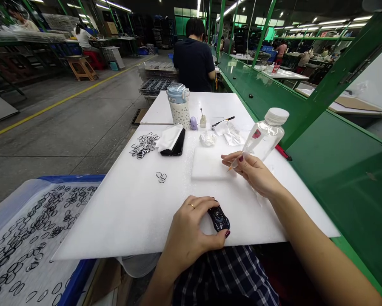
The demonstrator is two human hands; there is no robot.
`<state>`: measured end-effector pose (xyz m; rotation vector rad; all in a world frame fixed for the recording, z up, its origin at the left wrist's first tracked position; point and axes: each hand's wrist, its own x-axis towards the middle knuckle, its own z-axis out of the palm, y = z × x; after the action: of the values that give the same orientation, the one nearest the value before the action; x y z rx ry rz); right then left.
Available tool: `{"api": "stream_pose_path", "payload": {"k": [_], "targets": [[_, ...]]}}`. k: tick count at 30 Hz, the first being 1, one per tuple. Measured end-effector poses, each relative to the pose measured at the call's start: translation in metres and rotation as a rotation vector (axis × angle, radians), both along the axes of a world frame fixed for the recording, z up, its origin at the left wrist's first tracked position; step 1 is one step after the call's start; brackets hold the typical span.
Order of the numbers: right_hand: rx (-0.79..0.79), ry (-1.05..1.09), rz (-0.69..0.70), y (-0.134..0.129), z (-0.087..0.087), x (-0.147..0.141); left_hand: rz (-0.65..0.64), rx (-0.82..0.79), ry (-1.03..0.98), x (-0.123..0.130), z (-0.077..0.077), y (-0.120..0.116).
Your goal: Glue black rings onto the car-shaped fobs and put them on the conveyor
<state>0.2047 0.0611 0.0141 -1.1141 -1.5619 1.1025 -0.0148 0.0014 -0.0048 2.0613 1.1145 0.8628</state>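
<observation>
My left hand (191,229) is closed around a small glossy black moulded part (219,216), thumb at its near end and fingers at its far end. That part lies at the table's front edge. Between the fingers of my right hand (253,172) is a thin clear applicator with an orange tip (230,168), pointing down and left over a white foam block (206,165). Just behind that hand a clear bottle with a white cap (270,127) appears to lean right; its base is hidden. Three thin black rings (161,177) lie left of the block.
A black phone (177,146) lies partly under a white tissue (170,138). Beyond are a dotted tumbler (180,108), a small glass jar (203,122), tweezers (223,122) and crumpled tissue (229,132). More rings (144,144) lie left; a blue-edged tray (92,180) holds many.
</observation>
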Motion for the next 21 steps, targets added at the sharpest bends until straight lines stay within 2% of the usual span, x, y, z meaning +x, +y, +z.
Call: {"api": "stream_pose_path", "payload": {"k": [2,6,11,15,21], "targets": [[0.000,-0.030,-0.014,-0.001,-0.004,-0.004,-0.002,-0.003,0.002,0.000,0.000,0.000],[-0.035,-0.028,0.084,-0.002,-0.002,-0.004,-0.005,-0.008,0.012,-0.001,0.001,-0.001],[0.003,0.286,0.058,-0.008,0.008,0.003,0.012,-0.038,0.000,-0.001,0.002,-0.001],[-0.004,0.563,0.047,-0.019,0.013,-0.006,0.024,-0.053,-0.029,0.001,0.003,0.000],[-0.019,0.703,-0.083,-0.019,0.026,-0.023,0.031,-0.130,-0.044,0.000,0.002,0.000]]}}
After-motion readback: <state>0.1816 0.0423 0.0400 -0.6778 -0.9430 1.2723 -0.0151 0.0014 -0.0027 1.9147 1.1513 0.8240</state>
